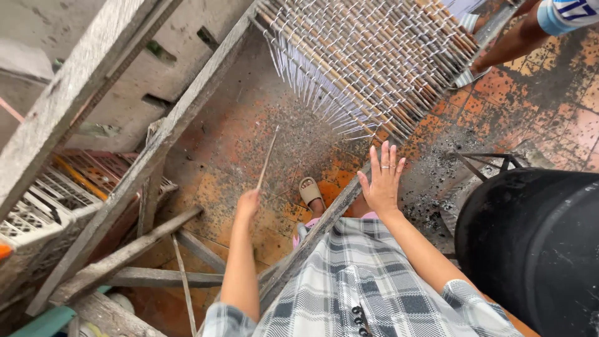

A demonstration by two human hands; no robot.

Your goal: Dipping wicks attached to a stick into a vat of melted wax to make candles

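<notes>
My left hand (248, 204) is closed around the lower end of a thin straight stick (268, 157) that points up toward the woven mat. My right hand (382, 178) is spread flat with fingers apart, a ring on one finger, resting on the sloping wooden rail (324, 224) just below the mat's edge. The woven mat (374, 53) of brown sticks bound with pale cords is stretched on a wooden frame (181, 118), with loose cord ends hanging at its lower edge. I wear a grey plaid shirt; my sandalled foot (310, 190) shows below.
Another person's arm (515, 40) reaches to the mat's far edge at top right. A large black drum (530, 243) stands at right, a metal stand (486, 161) beside it. Wooden beams (125, 253) and a white crate (37, 209) lie at left on the stained tiled floor.
</notes>
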